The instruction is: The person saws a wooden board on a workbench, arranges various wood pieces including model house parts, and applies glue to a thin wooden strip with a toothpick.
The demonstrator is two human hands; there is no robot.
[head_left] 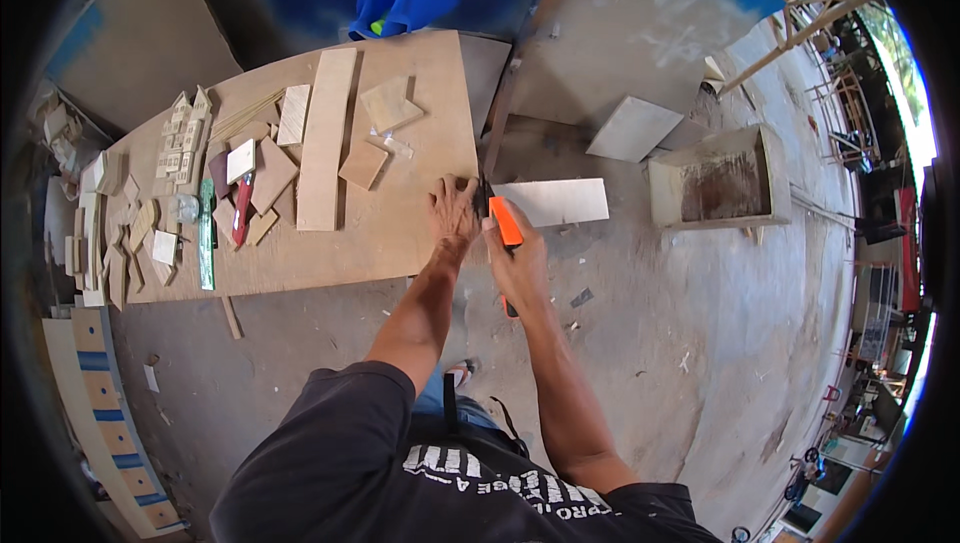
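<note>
At the right edge of the plywood table (425,183), my left hand (454,211) bears down on a pale wooden board (562,200) with its fingers bent over it. Most of the visible board sticks out past the table edge, over the floor. My right hand (521,261) is wrapped round the orange handle of a hand saw (506,222). The dark saw blade stands at the board, close beside my left fingers and the table edge. It appears almost edge-on, so I cannot tell how deep it sits in the wood.
A long plank (328,133) and square wood pieces (392,103) lie on the table. Farther left are a red-handled tool (242,209), a green strip (207,233) and several offcuts. A wooden box (720,178) stands on the floor at right, near a pale panel (634,129).
</note>
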